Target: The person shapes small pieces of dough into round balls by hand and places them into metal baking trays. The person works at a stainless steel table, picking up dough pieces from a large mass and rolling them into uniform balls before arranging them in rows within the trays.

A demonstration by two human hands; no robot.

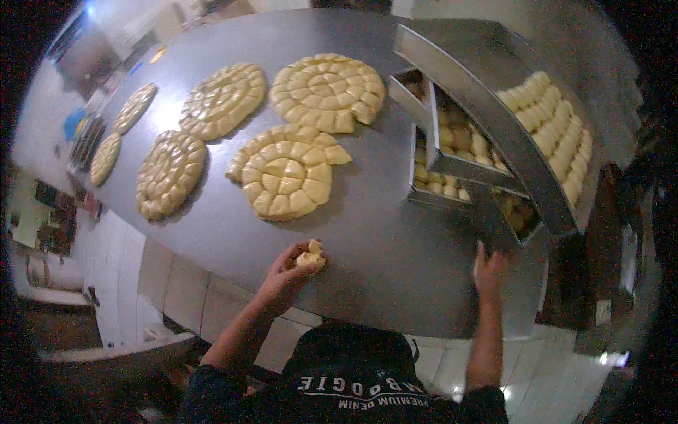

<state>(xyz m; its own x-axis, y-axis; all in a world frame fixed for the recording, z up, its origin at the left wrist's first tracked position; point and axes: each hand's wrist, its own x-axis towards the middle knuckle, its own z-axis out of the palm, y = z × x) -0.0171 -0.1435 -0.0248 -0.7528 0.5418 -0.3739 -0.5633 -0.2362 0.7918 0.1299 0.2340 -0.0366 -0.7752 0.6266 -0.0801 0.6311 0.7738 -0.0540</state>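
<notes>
My left hand (pixel 288 270), near the front edge of the metal table, grips a few small pale dough pieces (pixel 311 256) between thumb and fingers. Just beyond it lies a round of dough (pixel 286 183) cut into segments in rings, its outer ring partly gone. My right hand (pixel 490 270) is over the table at the right, blurred, just short of the metal baking tins. A pale sliver shows at its left edge; whether it holds anything is unclear. Small dough balls (pixel 435 183) fill part of the nearer tin (pixel 439 196). Another tin (pixel 471 168) rests across it, also with dough pieces.
Further cut dough rounds (pixel 327 87) lie across the steel table (pixel 365 233) to the left and back. A long metal tin (pixel 487 111) slants along the right side. Beyond it are rows of dough balls (pixel 553 132). Pale tiles (pixel 180 281) cover the floor.
</notes>
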